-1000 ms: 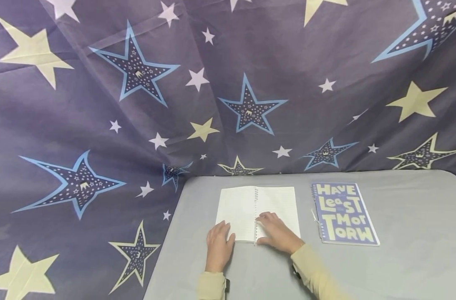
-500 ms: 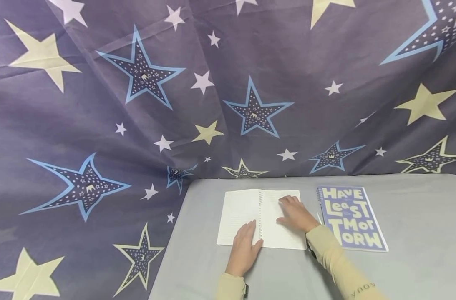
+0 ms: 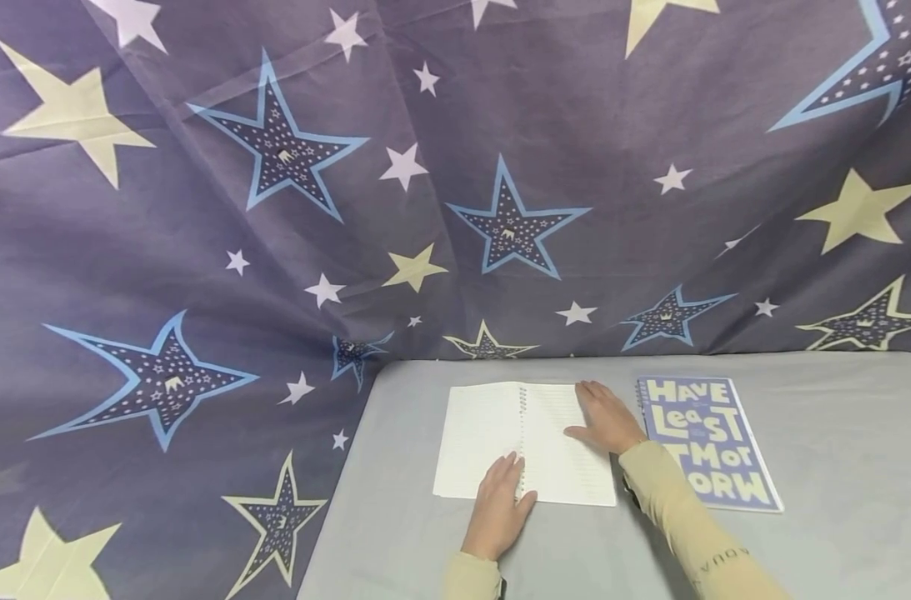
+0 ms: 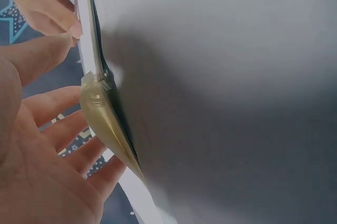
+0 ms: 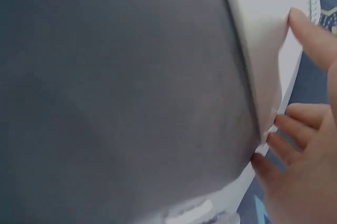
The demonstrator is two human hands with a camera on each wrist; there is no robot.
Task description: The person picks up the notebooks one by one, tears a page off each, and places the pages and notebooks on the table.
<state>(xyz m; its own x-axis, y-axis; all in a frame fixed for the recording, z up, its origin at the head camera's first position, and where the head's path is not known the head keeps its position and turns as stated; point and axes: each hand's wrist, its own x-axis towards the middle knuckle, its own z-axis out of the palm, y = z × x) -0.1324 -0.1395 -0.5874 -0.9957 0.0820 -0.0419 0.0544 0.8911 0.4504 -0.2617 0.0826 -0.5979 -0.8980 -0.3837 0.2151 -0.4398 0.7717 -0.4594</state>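
An open spiral-bound notebook [image 3: 479, 442] with lined white pages lies on the grey table. My left hand [image 3: 498, 508] rests at the bottom of the notebook by the spiral binding [image 3: 522, 433], fingers extended and thumb to the right. In the left wrist view its fingers [image 4: 66, 129] reach along the notebook's near edge, by the binding's end. My right hand [image 3: 608, 417] lies at the upper outer edge of the right page [image 3: 568, 475]. In the right wrist view the thumb [image 5: 310, 34] touches the page while the fingertips meet its corner.
To the right, partly under my right sleeve [image 3: 673, 500], lies a closed blue spiral notebook [image 3: 706, 442] with large pale lettering. A dark curtain [image 3: 425, 208] printed with stars hangs behind and to the left of the grey table [image 3: 838, 467].
My right hand has moved from the binding across the right page to its outer upper edge. My left hand has shifted right, from the left page's lower edge to the binding.
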